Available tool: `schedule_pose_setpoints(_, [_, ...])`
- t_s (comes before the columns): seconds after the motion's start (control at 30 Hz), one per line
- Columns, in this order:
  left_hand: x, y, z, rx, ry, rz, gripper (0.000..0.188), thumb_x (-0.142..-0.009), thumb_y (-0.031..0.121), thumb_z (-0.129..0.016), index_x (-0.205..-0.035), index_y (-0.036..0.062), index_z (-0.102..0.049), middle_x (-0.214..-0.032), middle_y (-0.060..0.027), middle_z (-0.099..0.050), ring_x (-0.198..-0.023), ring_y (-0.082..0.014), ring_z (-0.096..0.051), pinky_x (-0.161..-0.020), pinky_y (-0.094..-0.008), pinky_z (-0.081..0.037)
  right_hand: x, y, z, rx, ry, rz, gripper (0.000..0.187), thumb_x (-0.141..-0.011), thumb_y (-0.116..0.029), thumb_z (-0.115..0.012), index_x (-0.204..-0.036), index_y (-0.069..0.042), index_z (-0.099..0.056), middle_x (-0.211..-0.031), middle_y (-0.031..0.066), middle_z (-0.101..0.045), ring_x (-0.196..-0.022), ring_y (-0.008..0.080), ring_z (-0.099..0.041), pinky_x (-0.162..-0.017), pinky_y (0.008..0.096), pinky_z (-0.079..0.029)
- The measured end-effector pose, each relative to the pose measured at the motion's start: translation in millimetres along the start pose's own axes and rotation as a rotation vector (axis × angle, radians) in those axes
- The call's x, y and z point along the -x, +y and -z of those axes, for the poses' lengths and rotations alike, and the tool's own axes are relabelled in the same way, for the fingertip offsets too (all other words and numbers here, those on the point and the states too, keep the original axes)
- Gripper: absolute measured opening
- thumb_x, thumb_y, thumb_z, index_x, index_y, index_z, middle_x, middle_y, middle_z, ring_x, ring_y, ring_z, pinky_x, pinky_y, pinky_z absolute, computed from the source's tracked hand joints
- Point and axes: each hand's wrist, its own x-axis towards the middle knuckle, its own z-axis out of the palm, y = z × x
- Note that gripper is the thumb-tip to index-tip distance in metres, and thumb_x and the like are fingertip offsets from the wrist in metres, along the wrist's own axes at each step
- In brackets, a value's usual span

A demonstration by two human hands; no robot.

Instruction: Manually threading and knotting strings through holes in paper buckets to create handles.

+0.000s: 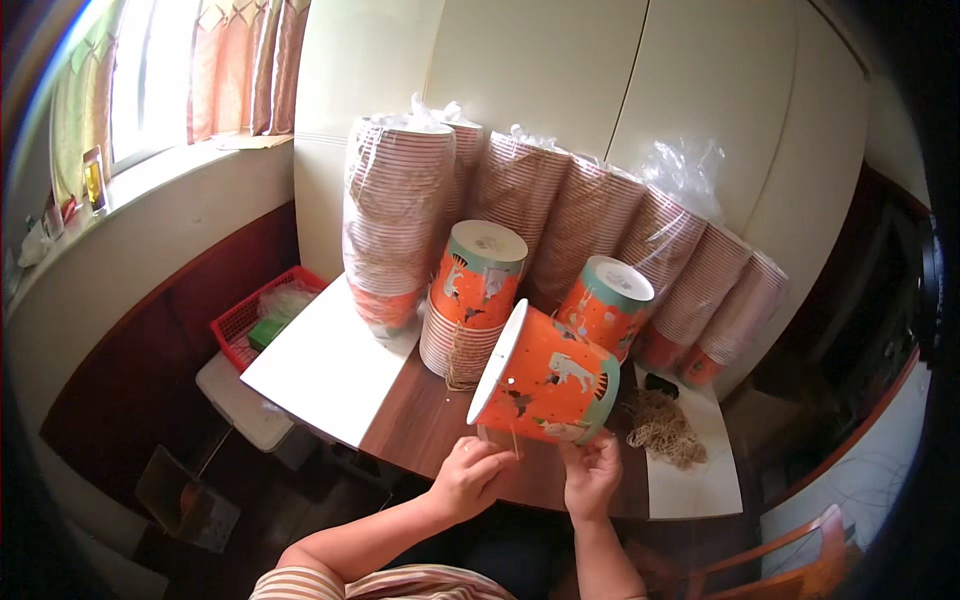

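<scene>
A large orange paper bucket (550, 380) with animal pictures and a green base band lies tilted on its side in front of me, its white rim to the left. At the base edge, my right hand (593, 478) grips the bucket between thumb and fingers. My left hand (467, 482) is closed below the rim, its fingers pinched on a thin strand of string (516, 443) that runs up to the bucket's side. To the right lies a loose tangle of beige string (663, 432). Upside-down behind the held bucket stand a nested stack of buckets (470, 300) and another bucket (610, 300).
Tall plastic-wrapped stacks of buckets (395, 220) line the back of the brown-and-white table (420, 420) against pale panels. A red basket (265, 305) stands beyond the table's left edge, near a window sill. A wooden chair (800, 560) is at the lower right.
</scene>
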Motion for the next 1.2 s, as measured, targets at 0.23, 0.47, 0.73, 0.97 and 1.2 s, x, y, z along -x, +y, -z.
schedule_pose_setpoints(0.23, [10,12,-20,0.310,0.082,0.276,0.034,-0.082,-0.001,-0.061,-0.115,0.0031,-0.059,-0.111,-0.0130,-0.058,-0.100,-0.0266,-0.059,-0.088,-0.0345,-0.046,-29,-6,13,0.065,0.046,0.031,0.023,-0.083,-0.008,-0.070,-0.097,-0.005,-0.052,-0.094,0.0010,-0.059,-0.082,0.0066,-0.053,-0.074,0.0220,-0.044])
schedule_pose_setpoints(0.47, [-47,-4,-57,0.628,0.081,0.312,0.053,-0.083,0.005,-0.060,-0.133,0.0031,-0.043,-0.140,-0.0182,-0.035,-0.131,-0.0287,-0.035,-0.105,-0.0355,-0.031,-100,-16,-14,0.347,-0.036,0.283,0.020,-0.083,-0.011,-0.070,-0.093,-0.003,-0.054,-0.087,0.0012,-0.058,-0.072,0.0068,-0.049,-0.064,0.0227,-0.043])
schedule_pose_setpoints(0.73, [-57,-30,-46,0.540,-0.013,0.269,0.057,-0.082,0.004,-0.058,-0.136,0.0094,-0.041,-0.145,-0.0161,-0.029,-0.133,-0.0295,-0.032,-0.104,-0.0367,-0.033,-212,-24,-16,0.721,-0.264,0.644,0.022,-0.077,-0.005,-0.069,-0.092,-0.001,-0.053,-0.112,0.0172,-0.062,-0.092,0.0337,-0.062,-0.076,0.0390,-0.050])
schedule_pose_setpoints(0.97, [-31,-65,-11,0.424,-0.023,0.466,0.040,-0.080,0.002,-0.057,-0.120,0.0047,-0.055,-0.124,-0.0139,-0.049,-0.117,-0.0273,-0.050,-0.097,-0.0349,-0.043,-267,-22,-52,0.701,-0.491,0.780,0.033,-0.070,0.002,-0.070,-0.099,-0.001,-0.056,-0.109,0.0137,-0.062,-0.095,0.0328,-0.061,-0.080,0.0379,-0.050])
schedule_pose_setpoints(1.2, [-13,-90,1,0.368,0.050,0.571,0.032,-0.079,0.003,-0.057,-0.111,0.0031,-0.059,-0.116,-0.0113,-0.054,-0.105,-0.0260,-0.057,-0.086,-0.0315,-0.048,-288,-17,-86,0.693,-0.684,0.795,0.025,-0.069,0.005,-0.064,-0.089,-0.004,-0.052,-0.103,0.0136,-0.064,-0.093,0.0353,-0.060,-0.080,0.0414,-0.050])
